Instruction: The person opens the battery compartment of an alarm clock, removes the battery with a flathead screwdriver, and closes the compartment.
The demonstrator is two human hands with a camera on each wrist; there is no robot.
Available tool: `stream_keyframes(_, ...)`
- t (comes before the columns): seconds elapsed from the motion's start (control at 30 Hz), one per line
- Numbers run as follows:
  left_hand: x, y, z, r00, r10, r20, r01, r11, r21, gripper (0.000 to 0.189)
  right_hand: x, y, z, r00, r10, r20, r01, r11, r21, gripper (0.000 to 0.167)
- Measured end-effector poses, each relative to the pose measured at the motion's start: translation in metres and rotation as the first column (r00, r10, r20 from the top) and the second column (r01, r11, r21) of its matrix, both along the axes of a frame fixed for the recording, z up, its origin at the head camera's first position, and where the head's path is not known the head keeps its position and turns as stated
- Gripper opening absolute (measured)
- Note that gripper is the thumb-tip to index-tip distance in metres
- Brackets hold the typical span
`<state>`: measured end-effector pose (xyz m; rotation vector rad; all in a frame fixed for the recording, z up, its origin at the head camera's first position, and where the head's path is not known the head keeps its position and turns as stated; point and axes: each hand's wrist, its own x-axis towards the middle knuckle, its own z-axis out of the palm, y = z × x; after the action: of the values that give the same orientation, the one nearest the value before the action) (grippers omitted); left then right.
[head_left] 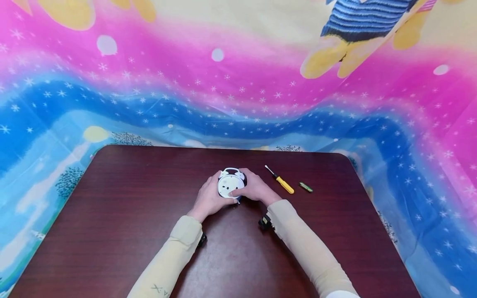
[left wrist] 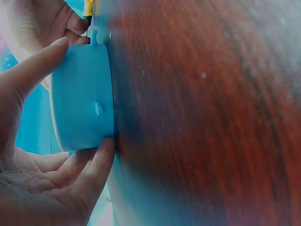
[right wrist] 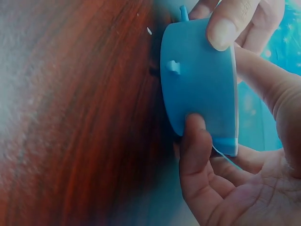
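A small alarm clock (head_left: 230,182) lies face down near the middle of the table, its white back with dark holes turned up and its handle pointing away from me. Its side (left wrist: 84,99) looks blue in the left wrist view, with a small foot sticking out. My left hand (head_left: 210,196) grips the clock's left side, thumb along the near edge. From the right, my right hand (head_left: 254,186) holds the opposite side, its thumb over the white back. In the right wrist view, a thin pale strip (right wrist: 226,157) stands out beside the lower end of the casing (right wrist: 202,84).
To the right of the clock, a screwdriver (head_left: 285,184) with a yellow and black handle lies on the dark wooden table (head_left: 149,178). Beside it is a green battery (head_left: 306,187). A colourful printed cloth (head_left: 238,95) hangs behind and around the table.
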<state>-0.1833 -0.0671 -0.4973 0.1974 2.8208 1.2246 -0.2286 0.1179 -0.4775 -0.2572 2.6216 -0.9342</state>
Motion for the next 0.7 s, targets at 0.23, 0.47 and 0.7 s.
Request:
stream_keyframes(0.23, 0.0, 0.0, 0.002, 1.0, 0.003, -0.011, -0.002, 1.0, 0.008, 0.11, 0.002, 0.002, -0.005, 1.0, -0.028, 0.0, 0.028, 0.998, -0.056, 0.1)
stream_keyframes(0.47, 0.0, -0.001, 0.001, 1.0, 0.002, -0.001, -0.002, 1.0, 0.002, 0.111, 0.003, 0.004, -0.01, 0.998, -0.056, -0.009, 0.055, 0.998, -0.043, 0.088)
stream_keyframes(0.7, -0.001, 0.0, 0.0, 1.0, 0.006, -0.006, -0.006, 1.0, 0.003, 0.112, 0.005, 0.007, -0.012, 0.999, -0.051, -0.019, 0.05, 0.998, -0.032, 0.069)
